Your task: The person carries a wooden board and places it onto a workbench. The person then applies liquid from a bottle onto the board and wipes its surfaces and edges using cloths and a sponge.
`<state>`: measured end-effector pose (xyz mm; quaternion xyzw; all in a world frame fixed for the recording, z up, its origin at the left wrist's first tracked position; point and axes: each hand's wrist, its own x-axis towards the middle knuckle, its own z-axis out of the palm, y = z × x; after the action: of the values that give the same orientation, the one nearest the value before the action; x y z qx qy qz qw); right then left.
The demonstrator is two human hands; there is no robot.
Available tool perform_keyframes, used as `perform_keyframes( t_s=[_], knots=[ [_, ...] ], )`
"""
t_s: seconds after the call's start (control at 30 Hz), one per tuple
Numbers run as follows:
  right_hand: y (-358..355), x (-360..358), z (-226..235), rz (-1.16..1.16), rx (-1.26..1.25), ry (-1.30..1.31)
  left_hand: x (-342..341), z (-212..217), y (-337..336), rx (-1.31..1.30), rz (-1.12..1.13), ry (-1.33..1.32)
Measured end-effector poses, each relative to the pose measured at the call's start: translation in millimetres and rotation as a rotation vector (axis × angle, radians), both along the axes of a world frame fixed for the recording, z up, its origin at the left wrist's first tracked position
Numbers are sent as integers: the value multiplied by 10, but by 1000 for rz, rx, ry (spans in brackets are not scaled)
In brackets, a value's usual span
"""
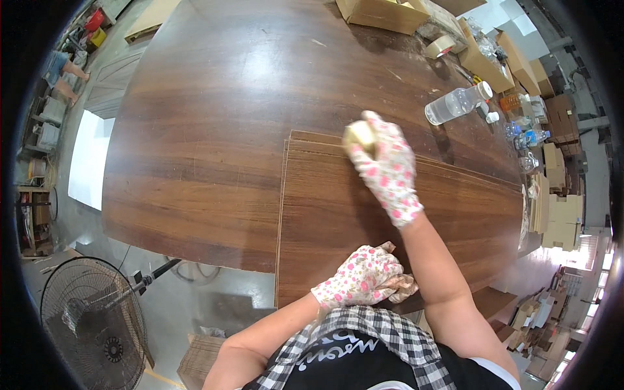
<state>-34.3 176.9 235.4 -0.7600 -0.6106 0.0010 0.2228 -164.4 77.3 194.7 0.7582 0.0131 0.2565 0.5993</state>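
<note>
My right hand [388, 170], in a white glove with pink flowers, reaches over the far edge of a stack of dark wood-grain boards [338, 214]. Its fingers close round a pale yellow, rounded piece [359, 138], too blurred to name exactly. Nearer my body, my left hand [366, 276], in a matching glove, is curled over the near part of the top board. Brownish, crumpled-looking fabric [404, 286] shows at its fingertips; whether that is a stained glove or something held, I cannot tell.
The stack lies on a large wood-grain table [208, 130]. To the right stand a clear bottle [458, 104], a tape roll [440, 47] and an open carton [383, 14]. A floor fan [94, 318] is at lower left. Another person's legs [68, 78] show at far left.
</note>
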Motion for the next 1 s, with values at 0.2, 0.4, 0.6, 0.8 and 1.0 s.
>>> perform_keyframes(
  t_s=[0.2, 0.4, 0.6, 0.8, 1.0],
  knots=[
    [45, -47, 32, 156, 196, 85, 77, -6, -14, 134, 15, 102],
    [-159, 170, 32, 41, 6, 102, 18, 74, 52, 131, -13, 195],
    [-629, 914, 121, -224, 65, 10, 43, 99, 21, 139, 14, 176],
    [-428, 535, 12, -30, 29, 154, -55, 101, 59, 171, 1, 227],
    [-1118, 1734, 170, -476, -77, -83, 10, 175, 60, 169, 22, 234]
  ],
)
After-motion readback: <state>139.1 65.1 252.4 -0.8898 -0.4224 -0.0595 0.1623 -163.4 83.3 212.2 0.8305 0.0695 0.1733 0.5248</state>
